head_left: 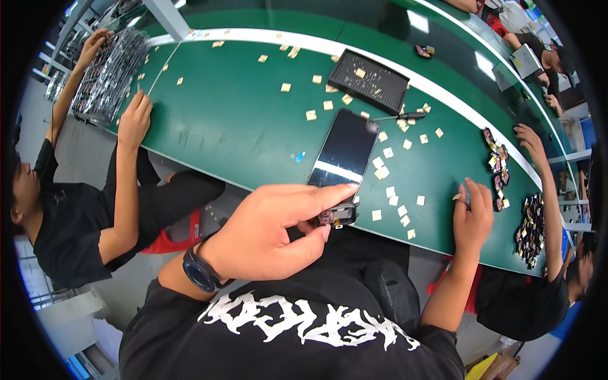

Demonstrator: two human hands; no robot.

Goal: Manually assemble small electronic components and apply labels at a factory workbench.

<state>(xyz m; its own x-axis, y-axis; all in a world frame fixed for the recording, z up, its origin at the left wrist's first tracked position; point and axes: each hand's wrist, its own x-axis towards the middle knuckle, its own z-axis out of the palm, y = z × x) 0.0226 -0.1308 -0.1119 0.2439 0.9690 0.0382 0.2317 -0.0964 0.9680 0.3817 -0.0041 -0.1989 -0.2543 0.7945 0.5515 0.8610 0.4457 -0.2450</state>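
Note:
My left hand (272, 228), with a dark watch on its wrist, pinches a small black part (342, 215) with an opening in its end between thumb and index finger. Its index fingertip overlaps the near end of a glossy black phone-like panel (345, 149) lying on the green table; whether they touch I cannot tell. Off to the right, my right hand (474, 218) is above the table's near edge, fingers curled together. A tiny pale piece (456, 197) shows at its fingertips. Several cream squares (381, 171) are scattered between panel and right hand.
Beyond the panel stand a black tray (342, 87) with small bits and a thin black-handled tool (411, 116). Clusters of small dark parts (531, 234) lie at the right. Co-workers sit on both sides, the left one (69, 221) beside stacked silvery packs (111, 76).

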